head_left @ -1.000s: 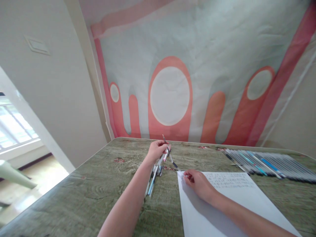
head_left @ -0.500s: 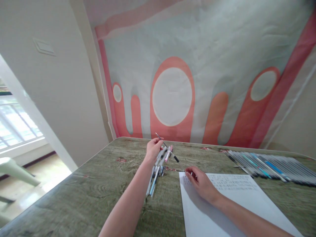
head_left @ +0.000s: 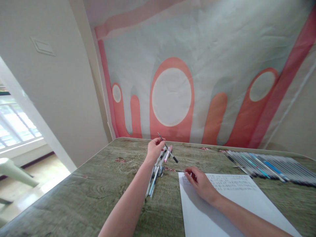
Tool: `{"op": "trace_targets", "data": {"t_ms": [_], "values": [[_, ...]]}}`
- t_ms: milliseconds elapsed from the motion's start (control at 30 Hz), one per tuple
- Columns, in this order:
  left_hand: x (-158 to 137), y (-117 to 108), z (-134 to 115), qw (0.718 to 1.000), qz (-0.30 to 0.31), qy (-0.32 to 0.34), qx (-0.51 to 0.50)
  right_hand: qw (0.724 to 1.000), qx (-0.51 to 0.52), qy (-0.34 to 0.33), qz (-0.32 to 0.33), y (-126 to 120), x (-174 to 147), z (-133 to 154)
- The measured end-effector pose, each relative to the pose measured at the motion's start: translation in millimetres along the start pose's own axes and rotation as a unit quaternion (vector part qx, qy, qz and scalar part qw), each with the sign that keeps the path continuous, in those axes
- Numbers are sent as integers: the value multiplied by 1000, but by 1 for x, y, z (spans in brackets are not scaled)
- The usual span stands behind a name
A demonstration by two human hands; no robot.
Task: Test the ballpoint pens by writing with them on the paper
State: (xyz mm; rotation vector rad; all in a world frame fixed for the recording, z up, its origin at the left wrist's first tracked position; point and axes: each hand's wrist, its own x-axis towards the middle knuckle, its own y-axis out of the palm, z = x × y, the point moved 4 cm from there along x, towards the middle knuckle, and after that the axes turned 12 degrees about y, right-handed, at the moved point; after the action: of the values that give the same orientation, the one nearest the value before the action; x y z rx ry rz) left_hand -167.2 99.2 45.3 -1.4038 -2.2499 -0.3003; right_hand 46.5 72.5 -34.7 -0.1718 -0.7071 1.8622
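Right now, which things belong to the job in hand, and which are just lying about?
Seemingly in the job:
pen in the left hand
paper under the right hand
loose pens
likely the pen row

Apparently just about:
wall switch
pale green furniture

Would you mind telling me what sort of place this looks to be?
Probably an indoor room, perhaps in a home, though I cannot be sure: a wood-grain table stands before a large pink-and-grey printed wall covering, with a bright window at far left.
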Motion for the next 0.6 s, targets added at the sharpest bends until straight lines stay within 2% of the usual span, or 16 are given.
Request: {"op": "trace_targets", "data": {"t_ms": [367,600], "values": [[0,5,-8,999,18,39,15,1000,-8,-7,-3,0,-1,0],[0,3,-7,999,35,25,-6,1000,-3,-4,-15,-1,-1,0]]}}
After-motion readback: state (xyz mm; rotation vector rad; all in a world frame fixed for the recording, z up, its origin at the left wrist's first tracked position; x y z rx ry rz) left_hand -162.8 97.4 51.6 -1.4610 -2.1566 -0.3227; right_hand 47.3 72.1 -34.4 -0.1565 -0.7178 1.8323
